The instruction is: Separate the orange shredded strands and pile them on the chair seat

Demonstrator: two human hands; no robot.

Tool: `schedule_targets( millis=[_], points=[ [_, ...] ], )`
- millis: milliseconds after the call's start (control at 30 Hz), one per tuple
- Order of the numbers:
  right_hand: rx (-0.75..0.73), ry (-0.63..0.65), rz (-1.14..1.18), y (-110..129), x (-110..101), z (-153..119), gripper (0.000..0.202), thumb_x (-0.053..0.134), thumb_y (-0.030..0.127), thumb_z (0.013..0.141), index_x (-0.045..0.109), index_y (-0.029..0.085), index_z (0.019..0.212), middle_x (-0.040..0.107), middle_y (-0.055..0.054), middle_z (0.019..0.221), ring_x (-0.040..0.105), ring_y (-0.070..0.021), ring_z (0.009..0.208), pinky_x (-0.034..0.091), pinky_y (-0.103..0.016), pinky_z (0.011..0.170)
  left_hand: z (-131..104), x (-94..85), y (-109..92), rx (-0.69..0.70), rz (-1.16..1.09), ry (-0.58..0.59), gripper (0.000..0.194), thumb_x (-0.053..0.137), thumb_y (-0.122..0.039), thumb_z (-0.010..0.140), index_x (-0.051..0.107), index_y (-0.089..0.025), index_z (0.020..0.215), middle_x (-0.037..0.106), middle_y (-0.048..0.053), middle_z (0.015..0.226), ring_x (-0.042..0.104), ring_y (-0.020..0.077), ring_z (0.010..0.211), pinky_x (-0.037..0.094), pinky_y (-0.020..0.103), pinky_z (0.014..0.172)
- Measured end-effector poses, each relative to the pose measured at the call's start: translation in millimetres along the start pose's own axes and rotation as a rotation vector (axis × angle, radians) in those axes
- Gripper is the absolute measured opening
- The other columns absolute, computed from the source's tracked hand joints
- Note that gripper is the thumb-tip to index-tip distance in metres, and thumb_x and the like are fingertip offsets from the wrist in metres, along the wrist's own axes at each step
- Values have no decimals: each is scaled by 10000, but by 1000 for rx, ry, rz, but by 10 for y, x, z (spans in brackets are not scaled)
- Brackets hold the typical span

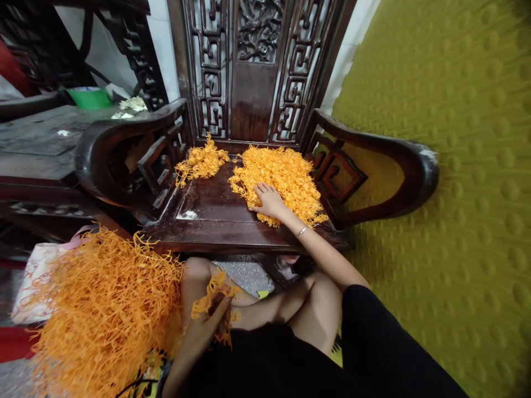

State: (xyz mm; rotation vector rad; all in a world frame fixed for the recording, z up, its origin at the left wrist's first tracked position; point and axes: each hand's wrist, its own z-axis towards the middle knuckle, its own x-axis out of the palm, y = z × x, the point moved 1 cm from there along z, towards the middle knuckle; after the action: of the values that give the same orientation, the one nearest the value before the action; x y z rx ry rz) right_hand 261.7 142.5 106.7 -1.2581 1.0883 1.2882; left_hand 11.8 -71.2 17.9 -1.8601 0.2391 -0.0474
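Note:
My left hand (pixel 218 318) is closed around a small bunch of orange plastic strands (pixel 219 284), held low over my lap. Stretched forward, my right hand (pixel 269 200) lies with fingers spread on the near left part of a heap of yellow-orange curly pieces (pixel 286 171). That heap covers the right side of a dark wooden chair seat (pixel 215 202). A smaller cluster of similar pieces (pixel 203 160) sits at the back left of the seat. Beside my left arm stands a large bushy mass of orange strands (pixel 112 304).
Curved armrests, left (pixel 99 143) and right (pixel 427 166), flank the seat, with a carved backrest (pixel 255 99) behind. A green bowl (pixel 90 98) is on the dark table at left. A white bag (pixel 35 282) leans behind the bushy mass. An olive textured covering (pixel 464 193) fills the right.

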Motion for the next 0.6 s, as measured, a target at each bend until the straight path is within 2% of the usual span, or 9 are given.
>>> schedule_targets(
  millis=[67,167,233,333,433,533,600],
  points=[
    [32,-9,-19,-39,-31,51,410,589,272,863,612,132,1248,627,-161,1265,585,-280,1161,447,-333,971,28,-12,34,9,0,7,402,616,-582,778,652,-184,743,614,13,648,618,207,717,506,270,679],
    [108,-56,-57,-165,-255,150,314,496,113,852,672,121,1111,693,-178,1085,644,-288,1016,481,-327,838,64,-54,79,24,-26,-21,364,638,-549,769,664,-186,759,644,28,712,629,213,758,509,279,730],
    [146,-93,-76,-285,-474,199,331,485,76,827,680,117,1092,693,-184,1067,640,-300,1013,475,-335,820,71,-85,91,21,-42,-47,350,669,-539,745,676,-193,792,667,34,753,640,222,796,511,284,748],
    [201,-158,-92,-455,-723,195,337,489,112,834,667,100,1121,680,-198,1076,628,-323,1019,467,-368,825,63,-106,80,28,-46,-2,380,637,-571,770,630,-196,709,591,-2,618,579,179,603,479,263,594],
    [228,-193,-84,-532,-711,113,331,498,151,840,658,95,1124,678,-190,1066,626,-321,999,464,-383,818,46,-100,55,51,-41,1,428,620,-604,775,586,-196,652,521,-26,549,485,144,486,416,253,497],
    [231,-185,-58,-527,-569,47,270,503,131,810,686,98,1006,690,-169,971,632,-301,932,468,-362,774,21,-72,34,39,-34,24,447,604,-618,782,578,-202,620,516,-20,531,495,147,492,415,250,495],
    [243,-202,-46,-520,-579,59,258,476,133,816,683,89,965,684,-173,934,628,-297,905,469,-363,755,-4,-51,16,15,-31,41,454,599,-624,780,578,-207,602,512,-16,510,523,160,515,432,250,509]
  ],
)
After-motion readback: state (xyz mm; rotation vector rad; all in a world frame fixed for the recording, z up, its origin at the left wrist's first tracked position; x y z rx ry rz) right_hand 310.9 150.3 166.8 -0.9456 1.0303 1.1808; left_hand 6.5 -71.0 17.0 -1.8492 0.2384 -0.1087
